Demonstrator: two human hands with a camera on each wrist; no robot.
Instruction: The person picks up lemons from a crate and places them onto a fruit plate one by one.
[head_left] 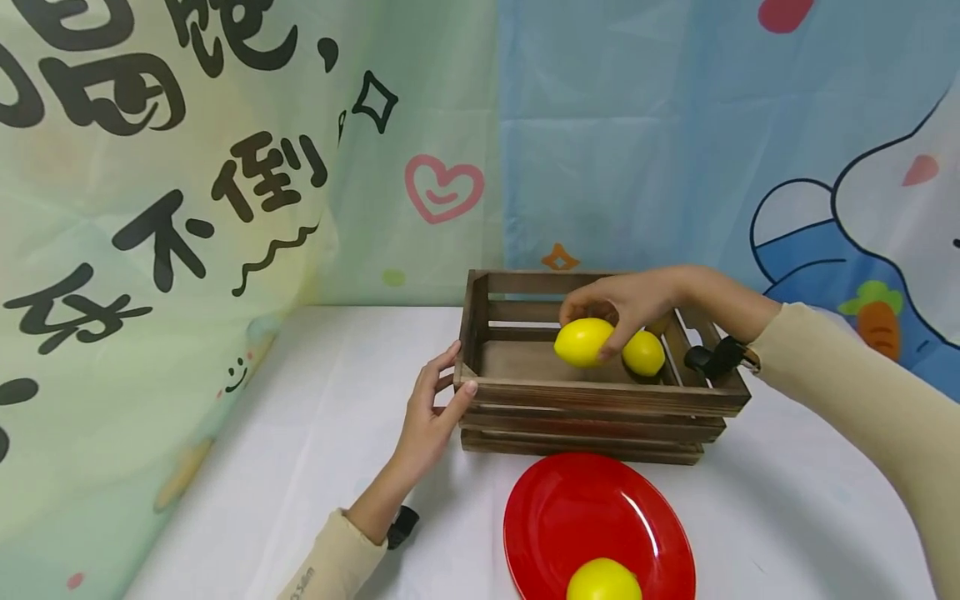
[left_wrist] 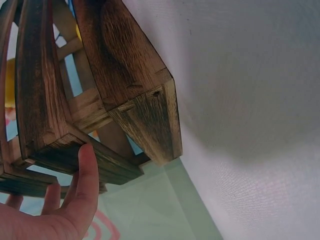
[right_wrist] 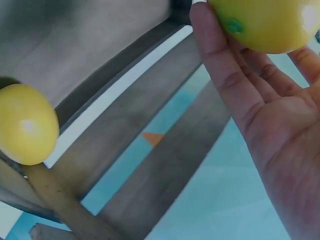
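My right hand pinches a yellow lemon between thumb and fingers above the inside of a brown slatted wooden crate. In the right wrist view the same held lemon shows a green stem end. Inside the crate, towards its right end, lies another lemon. My left hand rests its fairly straight fingers and thumb against the crate's left end. The left wrist view shows those fingers touching the outer ends of the slats.
A red plate stands in front of the crate on the white tabletop, with a lemon on it, partly cut off by the frame. Behind hangs a printed cloth backdrop.
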